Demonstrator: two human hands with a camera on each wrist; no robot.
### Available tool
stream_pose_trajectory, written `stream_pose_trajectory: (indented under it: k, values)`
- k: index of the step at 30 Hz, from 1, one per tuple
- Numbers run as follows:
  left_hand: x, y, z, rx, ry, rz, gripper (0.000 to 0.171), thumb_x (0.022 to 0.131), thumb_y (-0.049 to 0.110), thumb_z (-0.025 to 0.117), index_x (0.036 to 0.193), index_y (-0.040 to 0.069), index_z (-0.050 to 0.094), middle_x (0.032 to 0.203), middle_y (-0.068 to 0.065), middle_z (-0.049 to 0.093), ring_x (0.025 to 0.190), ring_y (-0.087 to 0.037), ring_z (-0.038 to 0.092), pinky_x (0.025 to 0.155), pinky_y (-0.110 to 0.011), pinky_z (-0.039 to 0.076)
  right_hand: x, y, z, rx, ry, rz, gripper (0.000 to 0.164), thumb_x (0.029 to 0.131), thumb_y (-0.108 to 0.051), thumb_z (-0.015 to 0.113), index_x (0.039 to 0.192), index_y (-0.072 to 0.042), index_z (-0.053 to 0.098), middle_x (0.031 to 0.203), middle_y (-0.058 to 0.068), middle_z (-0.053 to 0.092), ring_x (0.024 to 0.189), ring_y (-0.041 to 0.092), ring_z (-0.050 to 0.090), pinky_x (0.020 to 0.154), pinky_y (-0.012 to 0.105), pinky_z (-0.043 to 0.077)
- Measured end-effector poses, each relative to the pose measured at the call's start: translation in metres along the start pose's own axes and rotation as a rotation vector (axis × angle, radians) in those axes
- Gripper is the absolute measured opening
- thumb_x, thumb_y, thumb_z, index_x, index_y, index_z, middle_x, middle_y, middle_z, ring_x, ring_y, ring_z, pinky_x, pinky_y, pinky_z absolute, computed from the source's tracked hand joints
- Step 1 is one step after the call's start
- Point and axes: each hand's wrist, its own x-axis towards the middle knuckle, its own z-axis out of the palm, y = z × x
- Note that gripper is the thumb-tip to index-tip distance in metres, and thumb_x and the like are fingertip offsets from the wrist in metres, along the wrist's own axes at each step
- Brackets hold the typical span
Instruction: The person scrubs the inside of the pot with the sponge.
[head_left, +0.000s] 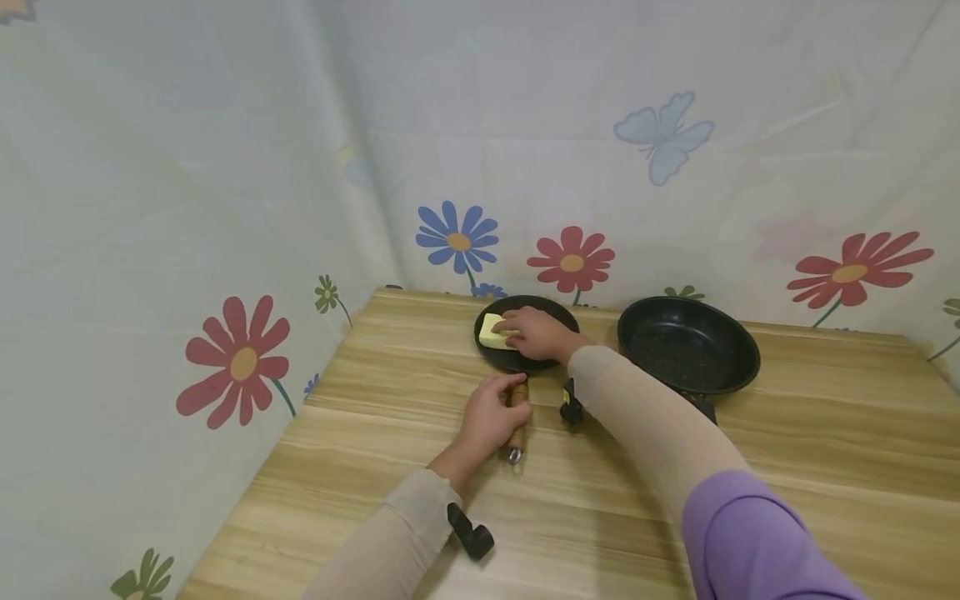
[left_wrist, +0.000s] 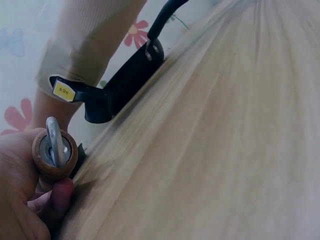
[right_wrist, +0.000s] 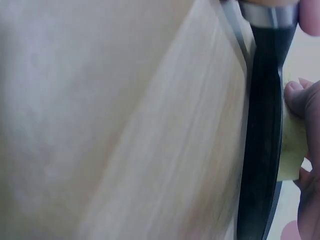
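Note:
A small black frying pan (head_left: 510, 362) with a wooden handle (head_left: 517, 440) lies toward the back of the table. My left hand (head_left: 486, 413) grips that handle, thumb on one side and fingers on the other. In the left wrist view the handle's end (left_wrist: 54, 152) carries a metal ring. My right hand (head_left: 542, 333) reaches over the pan and holds a pale yellow sponge (head_left: 491, 334) inside it. From the right wrist, the sponge (right_wrist: 292, 150) shows above the pan's dark side (right_wrist: 261, 145), with fingers around it.
A larger black frying pan (head_left: 686, 346) stands to the right of the small one, its handle partly behind the right forearm. Both rest on a wood-grain table (head_left: 360, 433). A flower-printed cloth (head_left: 510, 167) hangs along the back and left edges.

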Motion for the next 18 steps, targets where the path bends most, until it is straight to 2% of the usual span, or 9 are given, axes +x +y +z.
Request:
stream_pose_trajectory:
  k: [5,12,18]
  values:
    - [0.0004,-0.0026,0.0008,0.003,0.002,0.003,0.051,0.076,0.016,0.071,0.126,0.009,0.071,0.116,-0.007,0.065,0.101,-0.021,0.059,0.089,-0.037,0.048,0.0031,0.0017,-0.0008,-0.037,-0.006,0.039,0.035,0.102,-0.016,0.059,0.135,-0.018,0.066,0.146,0.013,0.054,0.135,0.035,0.049,0.113,0.051,0.036]
    - [-0.0016,-0.0011,0.0014,0.013,-0.01,-0.022,0.052,0.077,0.016,0.068,0.128,0.011,0.07,0.117,-0.007,0.063,0.102,-0.021,0.059,0.091,-0.037,0.048,0.0086,0.0013,0.0002,-0.068,0.03,0.101,0.034,0.101,-0.012,0.058,0.133,-0.017,0.067,0.14,0.008,0.06,0.13,0.032,0.054,0.11,0.049,0.04]
    - [-0.0029,0.0017,0.0004,0.018,0.003,-0.016,0.05,0.077,0.016,0.068,0.127,0.011,0.071,0.114,-0.006,0.064,0.1,-0.02,0.06,0.089,-0.037,0.048,0.0101,0.0023,-0.0031,-0.107,0.079,0.242,0.035,0.099,-0.012,0.058,0.132,-0.019,0.067,0.135,0.006,0.064,0.123,0.032,0.058,0.109,0.056,0.038]
